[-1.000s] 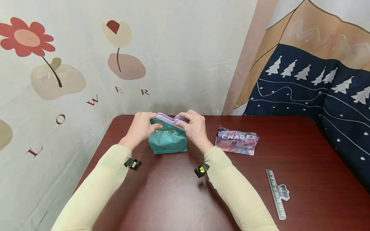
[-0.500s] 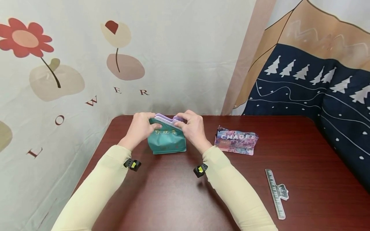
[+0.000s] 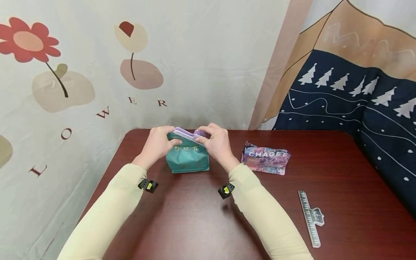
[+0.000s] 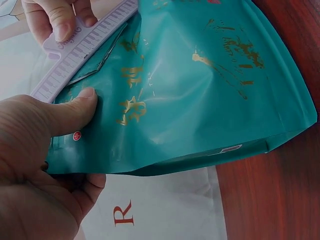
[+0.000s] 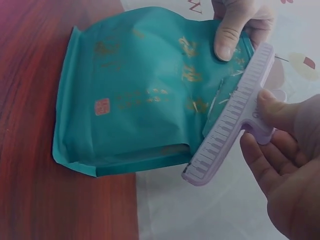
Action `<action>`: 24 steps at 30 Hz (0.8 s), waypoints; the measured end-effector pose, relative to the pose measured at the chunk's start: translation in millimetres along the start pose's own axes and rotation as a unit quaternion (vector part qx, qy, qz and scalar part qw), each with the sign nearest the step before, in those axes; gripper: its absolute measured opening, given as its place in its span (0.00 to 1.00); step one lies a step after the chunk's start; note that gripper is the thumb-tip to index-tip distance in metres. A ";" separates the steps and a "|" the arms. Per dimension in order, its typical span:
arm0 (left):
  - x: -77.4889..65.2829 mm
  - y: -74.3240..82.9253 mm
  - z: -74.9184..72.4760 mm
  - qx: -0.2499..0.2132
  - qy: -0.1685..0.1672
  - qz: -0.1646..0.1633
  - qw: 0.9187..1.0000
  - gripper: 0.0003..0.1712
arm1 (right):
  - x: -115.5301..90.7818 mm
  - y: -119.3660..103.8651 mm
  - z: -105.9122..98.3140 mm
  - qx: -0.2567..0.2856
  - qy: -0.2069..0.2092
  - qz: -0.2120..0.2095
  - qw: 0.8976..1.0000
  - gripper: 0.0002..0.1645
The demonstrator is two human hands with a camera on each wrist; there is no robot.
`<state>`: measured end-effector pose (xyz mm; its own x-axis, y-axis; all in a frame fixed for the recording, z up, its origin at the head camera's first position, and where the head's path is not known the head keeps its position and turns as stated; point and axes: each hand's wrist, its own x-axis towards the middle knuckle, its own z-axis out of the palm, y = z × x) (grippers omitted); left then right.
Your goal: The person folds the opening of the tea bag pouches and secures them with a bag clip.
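A teal pouch [image 3: 188,159] with gold lettering stands at the far side of the table. The left hand [image 3: 158,144] pinches its upper left corner, thumb on the front face, as the left wrist view shows with the pouch [image 4: 200,90] close up. Across the top edge lies a lilac clip [image 5: 230,115] with a piano-key pattern, slanting down to the right. The right hand [image 3: 219,144] pinches the clip's handle between thumb and fingers; in the right wrist view the bar sits along the pouch's top. Whether its far jaw is behind the pouch is hidden.
A pink and purple CHAGEE bag [image 3: 266,160] lies right of the hands. Nearer on the right is a second clip [image 3: 312,218], clear with a keyboard pattern. Behind the reddish-brown table [image 3: 191,224] hangs a printed cloth [image 3: 211,72].
Hardly anything differs: both hands keep their holds on the pouch and the clip. The whole head view shifts slightly.
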<state>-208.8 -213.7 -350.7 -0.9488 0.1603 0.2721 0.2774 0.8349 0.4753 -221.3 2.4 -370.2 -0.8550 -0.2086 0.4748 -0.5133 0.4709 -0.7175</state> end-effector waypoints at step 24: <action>-2.9 -4.1 -1.2 -0.006 0.015 0.017 1.000 0.14 | -0.6 -3.0 -4.5 0.025 -0.042 -0.009 0.999 0.15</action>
<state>-207.0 -218.2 -352.4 -0.9337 0.1729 0.3134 0.3118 0.8229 0.4750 -218.9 4.9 -366.1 -0.8474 -0.2888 0.4456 -0.5305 0.4229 -0.7346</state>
